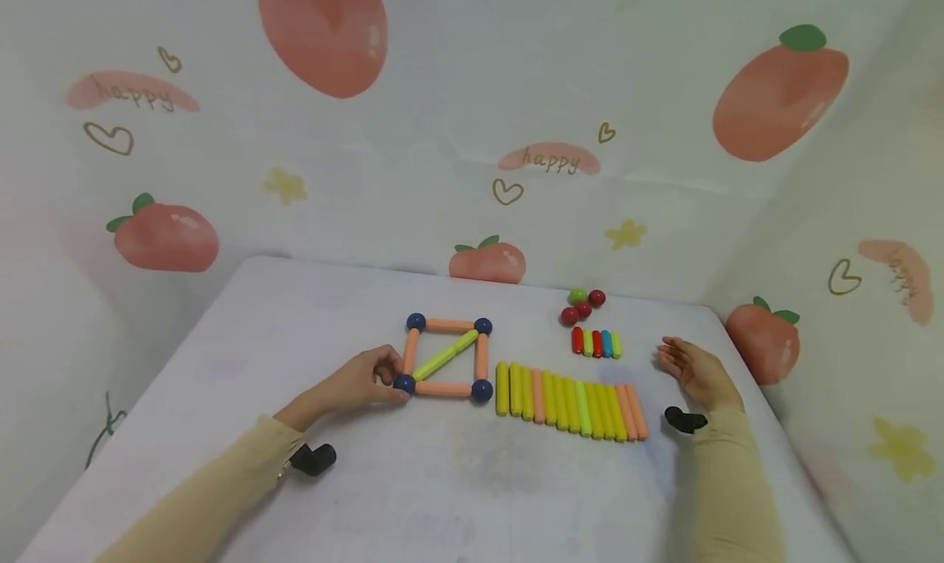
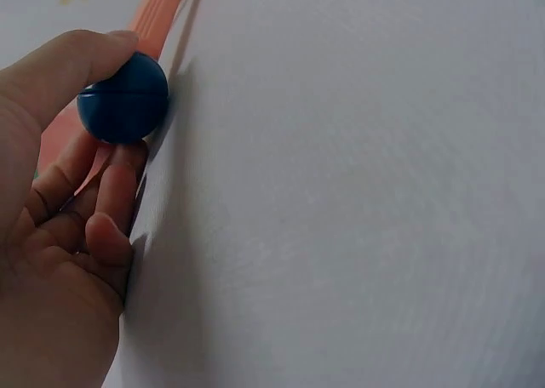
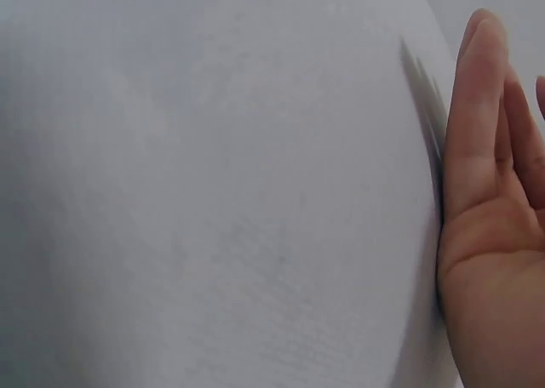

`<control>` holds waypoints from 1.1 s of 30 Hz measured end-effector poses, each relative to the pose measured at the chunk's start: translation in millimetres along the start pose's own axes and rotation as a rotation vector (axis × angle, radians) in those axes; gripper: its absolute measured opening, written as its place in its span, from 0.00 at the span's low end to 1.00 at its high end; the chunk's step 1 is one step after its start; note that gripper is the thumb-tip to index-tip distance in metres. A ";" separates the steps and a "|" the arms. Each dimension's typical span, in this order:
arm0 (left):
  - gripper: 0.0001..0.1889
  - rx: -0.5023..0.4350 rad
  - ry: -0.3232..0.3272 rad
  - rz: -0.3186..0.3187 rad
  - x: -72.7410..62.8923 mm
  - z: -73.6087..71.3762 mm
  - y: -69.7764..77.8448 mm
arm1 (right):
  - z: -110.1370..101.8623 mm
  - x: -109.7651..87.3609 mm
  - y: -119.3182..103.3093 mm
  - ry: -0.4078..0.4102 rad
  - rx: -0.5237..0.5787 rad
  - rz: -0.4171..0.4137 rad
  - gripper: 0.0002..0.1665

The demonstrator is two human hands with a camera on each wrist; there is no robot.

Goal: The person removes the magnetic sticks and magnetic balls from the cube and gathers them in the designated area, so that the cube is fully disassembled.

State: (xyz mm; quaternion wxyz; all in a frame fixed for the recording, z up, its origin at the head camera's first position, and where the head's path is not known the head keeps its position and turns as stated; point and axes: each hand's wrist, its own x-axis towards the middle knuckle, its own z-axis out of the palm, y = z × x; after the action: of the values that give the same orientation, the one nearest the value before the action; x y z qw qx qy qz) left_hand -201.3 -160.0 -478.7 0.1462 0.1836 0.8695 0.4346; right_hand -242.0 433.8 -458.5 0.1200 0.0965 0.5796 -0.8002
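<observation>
A square of orange rods (image 1: 444,389) with dark blue balls at its corners lies flat on the table. Two yellow-green sticks (image 1: 445,356) run end to end across it as a diagonal. My left hand (image 1: 360,381) holds the near-left corner ball (image 1: 404,384) between thumb and fingers. In the left wrist view the thumb lies over the top of that blue ball (image 2: 123,99), fingers beneath. At the right, my right hand (image 1: 696,374) rests on its side on the table, holding nothing, its fingers relaxed in the right wrist view.
A row of yellow and orange rods (image 1: 562,401) lies between the square and my right hand. Behind it are several short red, green and blue sticks (image 1: 596,343). Red balls (image 1: 569,316) and a green ball (image 1: 578,296) sit near the back edge, before a printed cloth.
</observation>
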 end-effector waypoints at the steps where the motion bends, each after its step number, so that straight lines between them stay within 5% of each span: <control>1: 0.21 0.000 0.003 0.005 0.0 0.4 0.5 | 0.2 0.5 -0.1 0.000 -0.021 -0.006 0.14; 8: 0.21 0.006 0.027 0.012 -1.1 2.0 0.7 | 26.2 3.2 -6.9 0.126 -0.197 -0.084 0.10; 13: 0.21 0.014 0.021 0.014 -0.7 5.9 0.2 | 86.0 -0.8 -10.1 0.269 -0.301 -0.271 0.08; 17: 0.21 0.023 0.016 0.010 -1.6 7.0 1.6 | 155.5 -18.0 0.3 0.135 -0.558 -0.308 0.15; 23: 0.21 0.029 0.018 0.002 -2.4 5.1 4.0 | 244.4 -44.1 49.5 -0.153 -1.166 -0.363 0.19; 27: 0.21 0.025 0.011 -0.001 -1.1 3.9 4.0 | 270.8 -47.2 76.3 -0.202 -1.411 -0.454 0.21; 33: 0.21 0.021 0.007 0.005 0.2 3.2 3.3 | 284.6 -42.2 92.4 -0.176 -1.541 -0.504 0.20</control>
State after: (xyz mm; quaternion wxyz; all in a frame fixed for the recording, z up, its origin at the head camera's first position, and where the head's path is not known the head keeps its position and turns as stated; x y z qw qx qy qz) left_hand -199.5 -155.8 -477.9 0.1399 0.1859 0.8741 0.4264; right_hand -178.1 138.9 -441.7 0.0143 -0.2097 0.9602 -0.1842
